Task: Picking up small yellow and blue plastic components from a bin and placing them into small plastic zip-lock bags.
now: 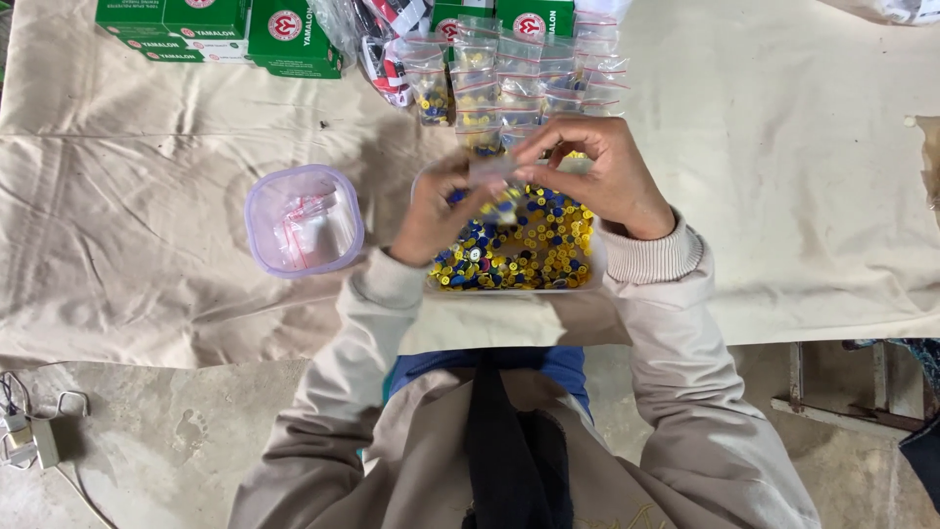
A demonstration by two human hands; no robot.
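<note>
Hands at frame centre, both raised over a clear rectangular plastic tray [587, 282] heaped with small yellow and blue round caps [534, 250]. My left hand [438, 211] sits centre-left, fingers curled, pinching the lower edge of a small clear zip bag [493, 168]. My right hand [597, 176] sits centre-right, thumb and fingertips closed on the bag's upper right edge. So the bag is held between both hands, just above the far side of the tray; I cannot tell whether its mouth is open or sealed, too blurred. A few caps show just under the left fingers, and I cannot tell if they are inside the bag or in the tray.

Above the hands, top centre, rows of filled clear zip bags with red seal strips [519, 73] lie overlapping, yellow and blue caps visible inside. Upper left: stacked green and white cardboard boxes [220, 29]. Between boxes and bag rows, a crumpled clear plastic wrapper with red and black print [377, 39]. Centre-left, well apart from the tray, a round-cornered translucent purple plastic container [257, 217] holding empty clear zip bags. Everything rests on a wrinkled beige cloth covering the surface [783, 176]. Bottom left, grey concrete floor [176, 431] with a small white adapter and cable [34, 436]. Beige sleeves fill the lower frame.
</note>
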